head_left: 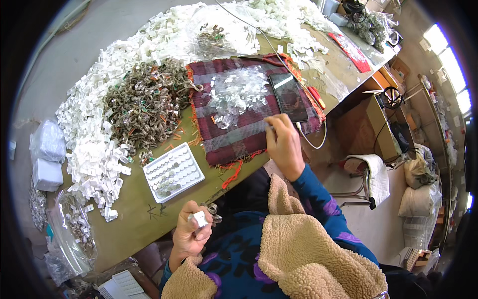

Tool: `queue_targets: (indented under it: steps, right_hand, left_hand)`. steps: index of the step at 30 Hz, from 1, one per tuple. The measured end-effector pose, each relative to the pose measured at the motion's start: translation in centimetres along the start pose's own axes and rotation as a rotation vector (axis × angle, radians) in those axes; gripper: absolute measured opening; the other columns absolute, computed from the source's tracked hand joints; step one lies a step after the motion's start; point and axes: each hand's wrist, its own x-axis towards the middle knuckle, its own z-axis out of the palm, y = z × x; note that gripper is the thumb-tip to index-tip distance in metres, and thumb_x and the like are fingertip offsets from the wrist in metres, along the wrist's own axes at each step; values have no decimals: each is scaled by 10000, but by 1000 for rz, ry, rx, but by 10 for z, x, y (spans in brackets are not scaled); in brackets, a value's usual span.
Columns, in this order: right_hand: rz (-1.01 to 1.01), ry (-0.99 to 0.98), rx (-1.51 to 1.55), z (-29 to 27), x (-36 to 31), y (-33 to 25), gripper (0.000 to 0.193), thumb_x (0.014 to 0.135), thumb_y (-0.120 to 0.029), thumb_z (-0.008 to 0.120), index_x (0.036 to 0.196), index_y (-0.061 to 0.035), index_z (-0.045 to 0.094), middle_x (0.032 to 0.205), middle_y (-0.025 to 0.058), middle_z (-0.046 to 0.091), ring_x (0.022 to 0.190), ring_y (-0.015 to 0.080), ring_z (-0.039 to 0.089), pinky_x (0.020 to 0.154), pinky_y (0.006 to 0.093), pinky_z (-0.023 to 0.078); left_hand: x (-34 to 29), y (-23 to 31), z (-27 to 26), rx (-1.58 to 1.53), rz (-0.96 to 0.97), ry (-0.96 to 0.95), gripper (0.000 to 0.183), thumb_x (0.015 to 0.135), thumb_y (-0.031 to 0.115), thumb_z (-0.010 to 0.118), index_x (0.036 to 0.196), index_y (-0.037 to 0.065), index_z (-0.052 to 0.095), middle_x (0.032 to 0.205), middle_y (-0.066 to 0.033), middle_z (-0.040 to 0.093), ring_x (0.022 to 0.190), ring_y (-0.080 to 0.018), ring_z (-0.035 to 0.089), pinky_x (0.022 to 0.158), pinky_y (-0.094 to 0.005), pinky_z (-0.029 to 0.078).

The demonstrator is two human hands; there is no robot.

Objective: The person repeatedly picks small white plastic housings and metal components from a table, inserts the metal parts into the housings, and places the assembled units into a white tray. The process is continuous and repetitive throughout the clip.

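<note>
My left hand [186, 241] is closed round a small white box-shaped piece [201, 219], held upright in front of my body. A coiled grey-brown band [215, 214] shows beside its fingers. My right hand [286, 147] hovers by the near edge of a plaid cloth [224, 144], fingers curled together; whether anything small is pinched there is hidden. Clear plastic pieces [239, 92] are heaped on the cloth, left of a dark phone [290, 97] with a white cable plugged in. Left of the cloth lies a white tray [200, 174] holding rows of small round discs.
A big mound of white pieces [84, 117] spreads along the table's far left side, beside a heap of coiled bands [144, 107]. Orange-handled scissors [273, 60] and a red cutter [316, 97] lie around the cloth. A chair [371, 179] stands to the right.
</note>
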Motion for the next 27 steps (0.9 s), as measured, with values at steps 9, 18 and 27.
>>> queue_targets:
  steps: [9,18,27]
  right_hand:
    - [-73,-142,-226,30,27,16,158,784,10,536,928,-6,598,929,165,565,809,370,611,676,436,509]
    - [179,-79,200,24,20,18,93,829,33,643,914,21,607,874,147,578,688,292,607,624,358,480]
    - [4,-92,85,23,38,21,78,823,-15,658,893,11,682,832,154,595,716,317,618,666,369,493]
  left_hand:
    - [19,-6,2,24,-40,67,321,823,242,803,969,90,560,895,-161,655,517,-102,503,411,-184,357]
    - [24,-4,0,60,-58,89,335,806,265,817,965,77,589,858,-177,662,469,-110,483,400,-197,381]
    - [20,-4,-3,34,-53,55,313,844,269,781,1020,62,625,865,-201,687,494,-136,528,409,-209,390]
